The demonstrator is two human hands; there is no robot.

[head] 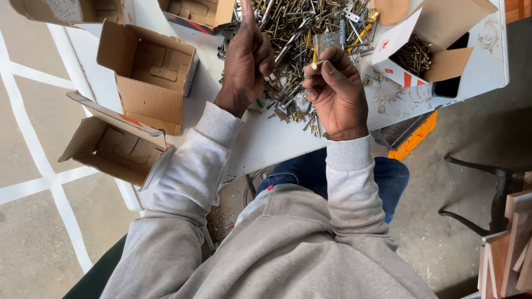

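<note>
Screws (302, 33) lie heaped on the white table (266, 138), mixed with brackets and other bits of hardware, just beyond both hands. Right hand (335, 94) is curled, thumb and forefinger pinched on one small screw (317, 65) held up over the near edge of the heap; the other fingers are folded in. Left hand (246, 61) is raised beside it, forefinger pointing up, remaining fingers closed toward the palm; whether it holds anything I cannot tell. Empty cartons sit open to the left: one (149, 72) on the table, another (119, 147) overhanging the edge. A further carton (426, 47) on the right already has screws in it. Judgement: the step looks like picking single pieces out for sorting. Done well, it calls for a grip near the screw's head so length and type can be read, one piece at a time, lifted clear of the tangle so neighbours are not dragged off the near edge, where strays already lie.
</note>
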